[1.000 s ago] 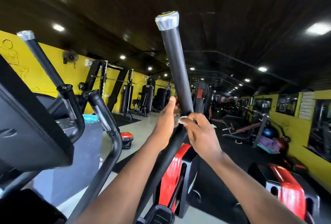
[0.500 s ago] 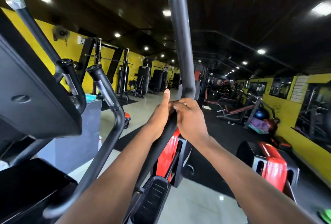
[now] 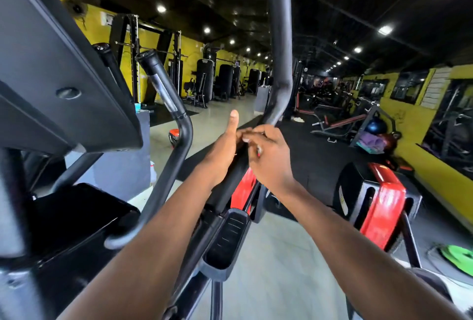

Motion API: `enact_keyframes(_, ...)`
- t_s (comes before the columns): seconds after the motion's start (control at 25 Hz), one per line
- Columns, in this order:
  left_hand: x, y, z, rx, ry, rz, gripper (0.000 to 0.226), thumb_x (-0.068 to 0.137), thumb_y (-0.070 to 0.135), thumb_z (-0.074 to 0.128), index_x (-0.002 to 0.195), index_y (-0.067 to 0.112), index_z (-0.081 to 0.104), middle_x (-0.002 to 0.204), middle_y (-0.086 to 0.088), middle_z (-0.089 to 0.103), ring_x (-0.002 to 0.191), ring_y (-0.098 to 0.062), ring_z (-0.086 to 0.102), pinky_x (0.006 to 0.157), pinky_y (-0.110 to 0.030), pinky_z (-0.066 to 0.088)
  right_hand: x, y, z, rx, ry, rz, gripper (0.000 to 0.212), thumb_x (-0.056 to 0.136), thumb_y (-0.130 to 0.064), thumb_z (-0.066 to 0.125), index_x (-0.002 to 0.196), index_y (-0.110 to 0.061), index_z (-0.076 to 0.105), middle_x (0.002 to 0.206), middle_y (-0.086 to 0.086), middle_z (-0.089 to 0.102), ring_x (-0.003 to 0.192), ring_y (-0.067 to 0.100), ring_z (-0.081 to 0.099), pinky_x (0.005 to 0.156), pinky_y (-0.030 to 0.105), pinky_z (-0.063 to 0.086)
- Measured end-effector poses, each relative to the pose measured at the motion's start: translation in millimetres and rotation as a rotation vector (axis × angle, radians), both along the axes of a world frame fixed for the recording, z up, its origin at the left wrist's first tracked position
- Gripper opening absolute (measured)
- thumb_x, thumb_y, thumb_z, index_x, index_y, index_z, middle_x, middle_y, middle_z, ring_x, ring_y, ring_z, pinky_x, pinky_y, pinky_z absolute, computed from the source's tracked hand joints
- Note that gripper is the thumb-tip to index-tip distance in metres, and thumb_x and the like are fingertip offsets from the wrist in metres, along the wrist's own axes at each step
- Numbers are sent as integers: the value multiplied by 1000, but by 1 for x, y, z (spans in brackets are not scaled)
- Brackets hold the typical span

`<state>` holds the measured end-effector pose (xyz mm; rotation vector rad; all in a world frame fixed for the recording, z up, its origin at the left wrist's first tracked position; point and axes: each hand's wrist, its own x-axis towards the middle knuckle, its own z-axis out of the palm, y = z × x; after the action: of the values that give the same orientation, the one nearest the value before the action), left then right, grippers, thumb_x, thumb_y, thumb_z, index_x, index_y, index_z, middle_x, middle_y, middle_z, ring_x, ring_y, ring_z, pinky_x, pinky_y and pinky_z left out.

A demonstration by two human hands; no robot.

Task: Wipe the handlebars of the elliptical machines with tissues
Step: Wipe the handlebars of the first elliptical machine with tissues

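Hands meet on the long handlebar (image 3: pixel 279 45) of the nearest elliptical, just under its bend, where the black tube slopes down toward the pedal (image 3: pixel 226 240). Left hand (image 3: pixel 223 152) wraps the tube from the left, thumb sticking straight up, fingers curled round out of sight. Right hand (image 3: pixel 268 155) closes on it from the right with fingers bent; a sliver of white at its fingertips looks like the tissue (image 3: pixel 258 150) (mostly hidden, can't tell how much is bunched inside). To do this stretch well, I'd judge: keep the tissue wrapped fully round the tube, not just pinched on one face, squeeze evenly, slide along the whole length, twist a bit so the back side gets wiped too, and let the left hand steady the bar since these arms swing. The upper part of the bar runs out of the top edge of view. Short fixed handlebar (image 3: pixel 163 89) with a clear sleeve stands to the left, beside the console (image 3: pixel 56 63), well apart from both hands. Red shrouds (image 3: pixel 381 207) of the next machine sit right. No brand, label or writing readable anywhere; wall marks too blurred.
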<state>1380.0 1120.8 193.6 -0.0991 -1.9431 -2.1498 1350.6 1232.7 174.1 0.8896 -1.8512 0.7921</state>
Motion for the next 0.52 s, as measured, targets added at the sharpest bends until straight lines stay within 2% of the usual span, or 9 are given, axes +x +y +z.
enact_keyframes(0.08,5,-3,-6,8,-20,15,85,78,86,22,111,23,68,122,-8,67,110,-19,62,102,-35,43,24,-4,-29,58,69,126,28,77,-5,49,86,-8,75,92,7,66,87,22,60,83,26,49)
enact_keyframes(0.16,12,-5,-9,-15,-31,9,93,71,90,24,117,21,67,124,-6,66,114,-19,61,108,-39,39,21,5,-27,201,157,168,26,80,-5,50,87,-7,75,91,9,64,82,24,62,78,31,52)
enact_keyframes(0.2,15,-6,-12,-35,-28,10,95,66,93,26,114,23,69,123,-4,67,117,-19,60,111,-41,35,13,10,-17,199,153,137,26,82,-5,50,90,-8,75,92,9,63,83,23,62,78,32,52)
enact_keyframes(0.28,23,-6,-17,-66,-34,18,89,67,93,24,105,29,73,118,2,69,117,-17,60,111,-41,36,-3,18,4,25,12,19,25,87,-2,53,96,-10,75,96,8,60,86,18,59,81,30,49)
enact_keyframes(0.36,29,-9,-23,-104,-70,96,93,59,98,22,100,33,75,111,6,72,111,-17,63,108,-43,39,0,14,7,-79,-108,-46,23,86,-1,57,98,-10,74,96,7,57,82,14,57,82,15,45)
enact_keyframes(0.4,32,-11,-25,-113,-76,145,93,56,99,21,94,35,76,106,5,73,106,-18,65,105,-45,42,8,5,-3,-61,-117,-46,22,84,0,58,97,-8,74,94,6,55,78,14,56,79,6,41)
enact_keyframes(0.44,35,-11,-28,-112,-67,198,90,56,98,21,87,35,77,100,2,74,102,-20,66,102,-47,44,21,-4,-19,-20,-100,-17,21,82,-1,58,93,-7,74,92,5,54,74,15,54,76,2,40)
enact_keyframes(0.48,36,-12,-31,-105,-54,254,86,59,96,22,79,33,77,95,-1,75,98,-22,67,99,-49,46,35,-10,-38,28,-68,42,18,79,-4,58,87,-5,73,89,5,54,72,16,53,72,5,42)
enact_keyframes(0.52,38,-11,-33,-96,-42,306,82,64,94,24,72,31,76,90,-2,75,94,-23,68,98,-49,47,48,-12,-55,65,-39,113,16,77,-7,57,81,-4,72,85,7,54,69,17,53,67,13,46)
